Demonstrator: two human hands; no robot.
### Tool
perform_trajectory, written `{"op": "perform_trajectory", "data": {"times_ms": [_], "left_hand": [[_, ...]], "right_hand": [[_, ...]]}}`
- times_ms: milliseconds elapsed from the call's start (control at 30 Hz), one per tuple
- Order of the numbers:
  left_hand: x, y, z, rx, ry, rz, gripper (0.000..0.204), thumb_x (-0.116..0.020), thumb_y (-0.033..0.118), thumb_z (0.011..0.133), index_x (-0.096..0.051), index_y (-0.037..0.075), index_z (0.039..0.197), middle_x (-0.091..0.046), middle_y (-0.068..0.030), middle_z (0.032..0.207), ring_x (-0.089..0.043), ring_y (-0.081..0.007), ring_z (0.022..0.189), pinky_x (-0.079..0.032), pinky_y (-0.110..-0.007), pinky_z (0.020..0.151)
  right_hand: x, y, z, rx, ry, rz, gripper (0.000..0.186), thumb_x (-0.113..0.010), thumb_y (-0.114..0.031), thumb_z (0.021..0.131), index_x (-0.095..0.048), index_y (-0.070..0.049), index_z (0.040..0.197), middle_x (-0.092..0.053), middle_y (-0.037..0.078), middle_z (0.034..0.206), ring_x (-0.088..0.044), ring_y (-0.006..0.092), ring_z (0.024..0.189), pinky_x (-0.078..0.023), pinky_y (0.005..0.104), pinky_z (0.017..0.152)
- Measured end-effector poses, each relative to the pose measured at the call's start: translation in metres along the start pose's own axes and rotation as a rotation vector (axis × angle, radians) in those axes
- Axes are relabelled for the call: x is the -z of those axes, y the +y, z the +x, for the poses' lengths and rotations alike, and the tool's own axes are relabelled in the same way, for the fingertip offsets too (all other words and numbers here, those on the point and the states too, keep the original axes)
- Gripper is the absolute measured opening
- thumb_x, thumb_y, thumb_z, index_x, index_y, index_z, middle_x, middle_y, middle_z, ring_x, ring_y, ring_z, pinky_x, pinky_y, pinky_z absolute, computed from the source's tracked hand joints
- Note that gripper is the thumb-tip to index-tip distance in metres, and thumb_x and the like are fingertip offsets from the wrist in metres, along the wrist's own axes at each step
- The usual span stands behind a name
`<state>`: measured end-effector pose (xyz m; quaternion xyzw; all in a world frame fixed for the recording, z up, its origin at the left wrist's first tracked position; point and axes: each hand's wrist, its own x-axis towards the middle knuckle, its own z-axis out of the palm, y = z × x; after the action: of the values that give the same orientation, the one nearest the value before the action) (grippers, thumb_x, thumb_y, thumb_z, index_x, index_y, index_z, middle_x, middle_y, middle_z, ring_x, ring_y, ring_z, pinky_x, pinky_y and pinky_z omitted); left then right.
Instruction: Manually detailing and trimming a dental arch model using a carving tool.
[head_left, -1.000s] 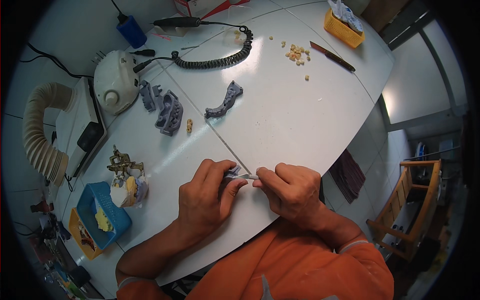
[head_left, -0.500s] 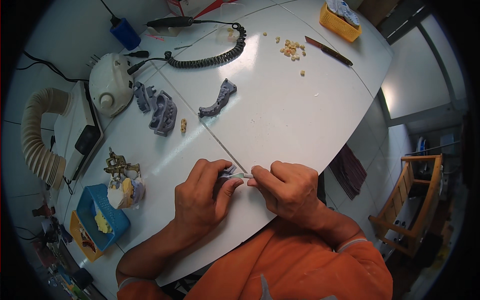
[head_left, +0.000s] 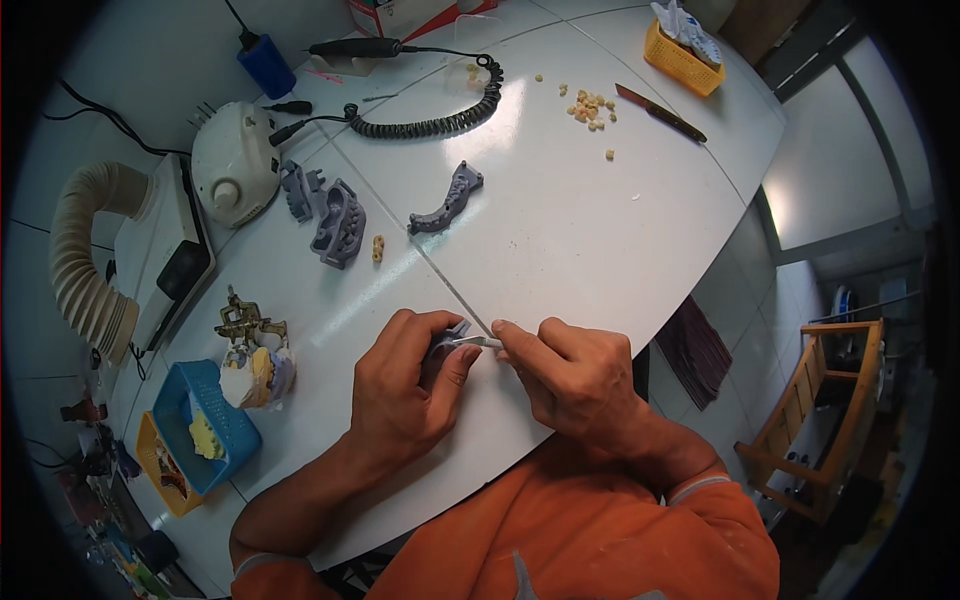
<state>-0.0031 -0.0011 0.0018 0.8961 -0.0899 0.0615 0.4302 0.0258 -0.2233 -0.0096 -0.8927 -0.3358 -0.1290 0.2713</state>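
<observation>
My left hand (head_left: 400, 375) is closed around a small grey moulded piece (head_left: 448, 335) near the table's front edge. My right hand (head_left: 570, 375) grips a slim pale-handled tool (head_left: 482, 342), its flat tip against that piece at my left thumb. Beyond my hands lie a curved grey dental model (head_left: 445, 205), two more grey model parts (head_left: 338, 225) and a small yellowish piece (head_left: 378, 249). To my left stands a metal articulator (head_left: 248, 318) carrying plaster models (head_left: 255, 380).
Blue basket (head_left: 220, 420), orange tray (head_left: 165, 480) and ribbed hose (head_left: 90, 230) on the left; white control box (head_left: 232, 165) with coiled-cord handpiece (head_left: 355, 47) behind. Back right: tooth-like bits (head_left: 590, 108), knife (head_left: 660, 112), yellow basket (head_left: 680, 65). Wooden rack (head_left: 820, 410) beside the table (head_left: 560, 250).
My hands have shifted slightly up and leftward, still together. The tool's tip stays at the grey piece, at a slightly different angle. The things on the table look unmoved.
</observation>
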Motion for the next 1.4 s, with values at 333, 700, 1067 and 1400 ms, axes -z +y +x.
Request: {"op": "perform_trajectory", "data": {"times_ms": [333,700,1067,1400], "left_hand": [[0.0014,0.0004,-0.0002,-0.003,-0.027,-0.01,0.026,-0.083,0.008,0.097,-0.071,-0.001,0.117,-0.068,-0.0144,0.096,-0.074,-0.0278,0.077,-0.058,-0.036,0.065],[-0.0038,-0.002,-0.0006,-0.004,0.014,-0.031,0.024,-0.083,0.011,0.097,-0.073,0.0,0.116,-0.067,-0.0119,0.09,-0.068,-0.023,0.072,-0.053,-0.034,0.066],[-0.0007,-0.002,0.0008,-0.013,0.012,-0.03,0.023,-0.083,0.009,0.096,-0.074,0.0,0.114,-0.068,-0.012,0.089,-0.067,-0.0232,0.07,-0.053,-0.034,0.065],[-0.0038,-0.0028,-0.0009,-0.039,0.018,-0.036,0.022,-0.083,0.009,0.096,-0.074,0.001,0.114,-0.068,-0.0116,0.089,-0.067,-0.0228,0.069,-0.052,-0.034,0.063]], "right_hand": [[-0.0005,0.0022,-0.0017,0.01,0.011,0.002,0.027,-0.084,-0.018,0.093,-0.082,-0.01,0.119,-0.048,0.0,0.067,-0.049,0.0148,0.049,-0.038,0.034,0.044],[0.0013,0.0037,-0.0021,0.011,0.003,0.022,0.029,-0.084,-0.017,0.092,-0.082,-0.01,0.12,-0.047,0.0,0.067,-0.049,0.015,0.048,-0.038,0.0339,0.044],[0.0008,0.0025,-0.0021,0.006,0.001,0.012,0.029,-0.084,-0.018,0.092,-0.082,-0.009,0.12,-0.047,0.0,0.068,-0.049,0.0151,0.049,-0.038,0.0336,0.045],[0.0014,0.0039,-0.0019,0.021,0.007,0.029,0.029,-0.085,-0.018,0.091,-0.082,-0.008,0.119,-0.048,0.0,0.067,-0.049,0.0147,0.048,-0.038,0.0331,0.044]]}}
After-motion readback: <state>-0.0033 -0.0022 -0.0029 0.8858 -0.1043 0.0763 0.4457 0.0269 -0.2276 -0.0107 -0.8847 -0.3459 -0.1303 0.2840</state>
